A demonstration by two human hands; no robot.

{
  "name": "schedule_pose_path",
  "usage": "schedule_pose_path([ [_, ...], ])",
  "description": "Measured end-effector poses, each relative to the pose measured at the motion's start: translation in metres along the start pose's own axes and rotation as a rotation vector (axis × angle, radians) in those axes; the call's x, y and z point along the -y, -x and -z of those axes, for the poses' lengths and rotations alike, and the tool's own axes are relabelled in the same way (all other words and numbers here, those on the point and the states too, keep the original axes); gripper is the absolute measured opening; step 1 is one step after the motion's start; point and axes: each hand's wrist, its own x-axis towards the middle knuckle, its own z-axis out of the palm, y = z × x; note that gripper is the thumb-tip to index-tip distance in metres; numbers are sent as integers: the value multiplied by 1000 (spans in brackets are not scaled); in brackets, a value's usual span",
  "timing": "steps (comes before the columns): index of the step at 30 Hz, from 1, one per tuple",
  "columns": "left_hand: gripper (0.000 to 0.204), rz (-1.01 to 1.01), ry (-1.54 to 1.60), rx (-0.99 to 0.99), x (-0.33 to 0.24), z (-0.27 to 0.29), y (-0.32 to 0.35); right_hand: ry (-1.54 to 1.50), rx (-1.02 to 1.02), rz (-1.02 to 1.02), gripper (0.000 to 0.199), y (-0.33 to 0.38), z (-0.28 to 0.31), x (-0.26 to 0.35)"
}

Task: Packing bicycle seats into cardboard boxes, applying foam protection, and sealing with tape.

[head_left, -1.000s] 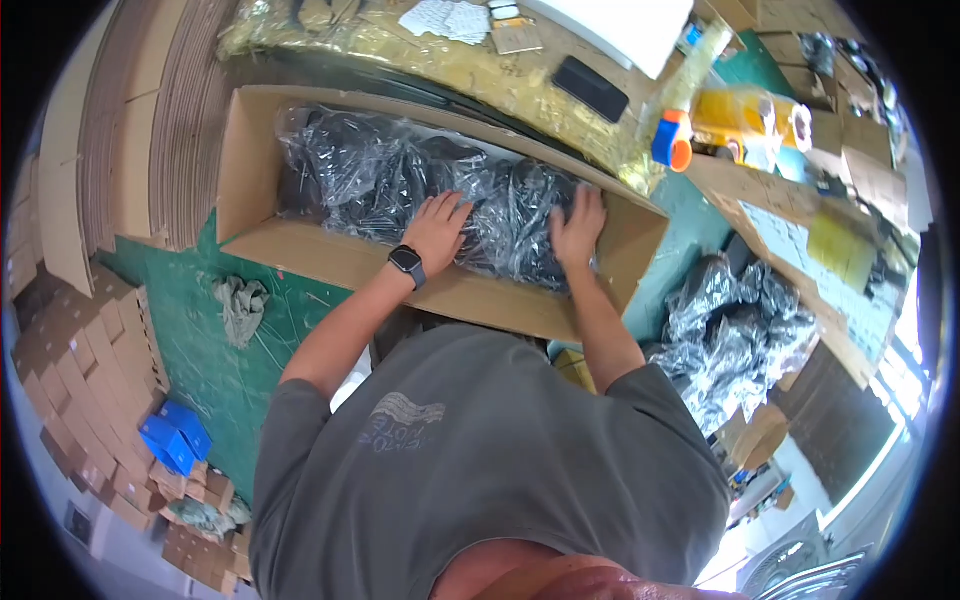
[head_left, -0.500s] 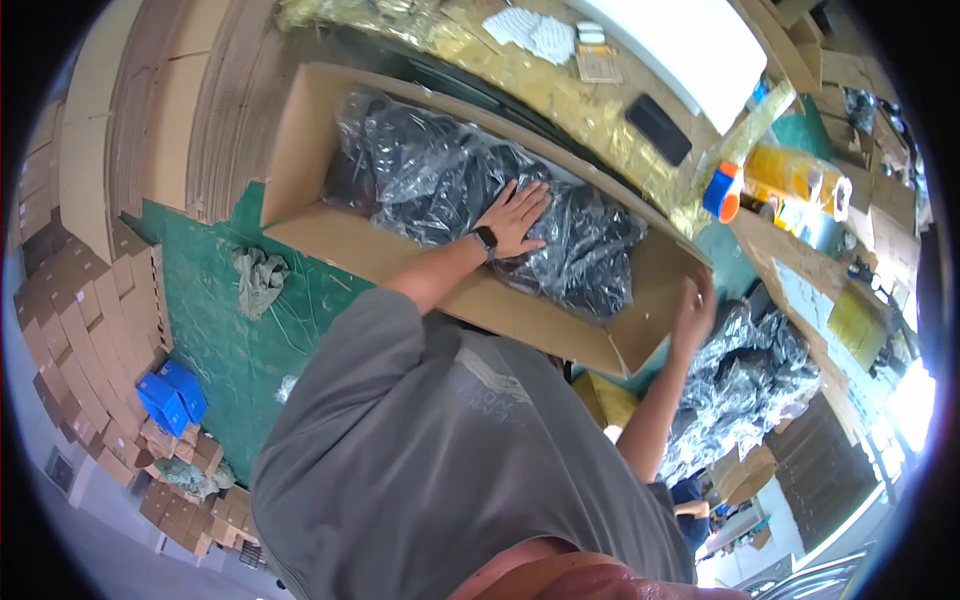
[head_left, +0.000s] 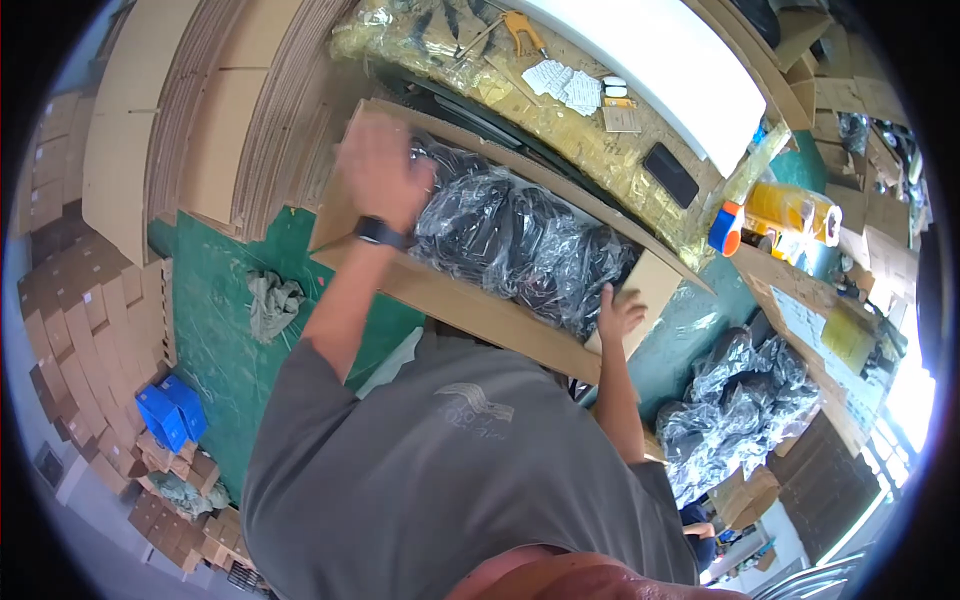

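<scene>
A long open cardboard box (head_left: 480, 297) lies in front of me, slanting from far left to near right. Packed inside are dark items in clear plastic wrap (head_left: 490, 225); what they are I cannot tell. My left hand (head_left: 385, 172), smeared by motion, is over the box's left end with its thumb apart from the fingers. A dark watch is on that wrist. At the box's right end, my right hand (head_left: 622, 312) rests by the end flap with its fingers spread, close to the wrapped items.
Beyond the box, a taped bench edge carries a phone (head_left: 671, 175), white papers (head_left: 563, 86) and an orange-handled tool (head_left: 522, 33). A blue and orange tape dispenser (head_left: 726, 228) lies at right. More wrapped bundles (head_left: 740, 400) are at lower right. Flat cardboard stacks (head_left: 225, 120) stand left.
My left hand has lifted off the middle of the wrapped items and gone to the box's left end. My right hand has moved left and inward from the right end's outer corner.
</scene>
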Motion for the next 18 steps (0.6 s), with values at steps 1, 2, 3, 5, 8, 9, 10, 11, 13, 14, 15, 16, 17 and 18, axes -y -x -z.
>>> schedule_pose_path([
  [1,80,169,-127,-200,40,-6,-7,85,-18,-29,118,6,-8,13],
  [2,80,166,-137,-206,78,-17,1,172,-25,-42,120,9,-13,27],
  [3,85,472,83,33,110,-34,15,155,-35,-24,123,5,-15,29],
  [5,96,707,575,644,82,-26,15,116,60,-25,123,3,-2,21],
  [8,136,392,436,832,20,-113,86,44,398,225,126,0,40,-5],
  [9,143,307,359,897,25,-125,95,-6,520,341,126,7,53,-26],
  [10,150,231,280,947,40,-138,101,-213,742,400,124,22,76,-35],
  [11,154,114,322,1043,47,-128,97,-95,897,480,121,47,108,-37],
  [13,158,-164,469,1243,63,-68,95,-6,1010,534,118,75,133,-42],
  [14,158,-317,571,1351,70,-43,101,21,965,649,116,79,131,-52],
  [15,155,-447,413,1374,84,-38,121,60,920,772,115,77,128,-56],
  [16,152,-583,245,1386,88,-41,123,30,838,788,113,66,125,-55],
  [17,149,-499,369,1314,80,-39,107,109,590,853,109,55,131,-47],
  [18,146,-417,490,1244,71,-33,92,186,342,898,105,48,140,-32],
])
